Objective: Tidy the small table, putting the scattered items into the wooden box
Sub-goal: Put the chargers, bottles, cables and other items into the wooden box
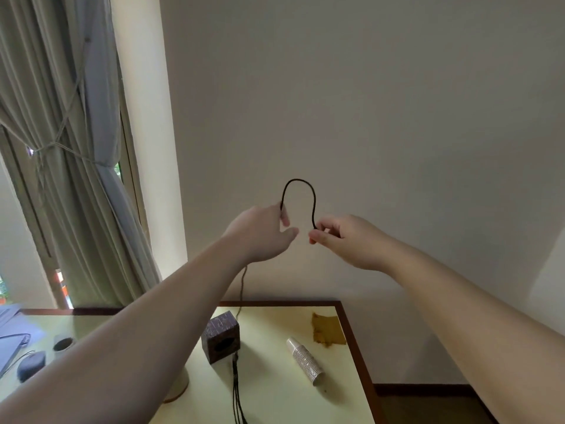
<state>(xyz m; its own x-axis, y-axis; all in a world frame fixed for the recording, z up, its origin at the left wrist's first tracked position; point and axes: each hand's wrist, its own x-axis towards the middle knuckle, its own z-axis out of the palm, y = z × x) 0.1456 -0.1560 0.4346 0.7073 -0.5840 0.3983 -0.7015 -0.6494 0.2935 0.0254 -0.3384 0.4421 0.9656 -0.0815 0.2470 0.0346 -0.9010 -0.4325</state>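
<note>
Black cord (301, 191) arches in the air between two raised hands, one loop of it standing up above the fingertips like an upside-down U. Its left end runs down into the left hand (263, 231), where the curled fingers close on it against the palm side; the thumb sticks out free below. Its right end drops in a slight S-bend to the right hand (339, 237), pinched between thumb and forefinger, the other fingers curled in behind. The loop's long axis is upright, its closed top pointing up toward the wall, its two legs pointing down to the fingers. A paler length of cord (243, 289) hangs from under the left wrist straight down to the small table (354, 341).

Well below the fingers, on that table, sits one dark cube-shaped box (220, 338) with an oval hole in its near face; a bundle of dark strings (237, 390) trails from it toward the near edge. One stack of paper cups (305, 361) lies on its side to the right of the box, mouth toward the near right. One brown patch (327, 330) marks the tabletop beyond the cups.
</note>
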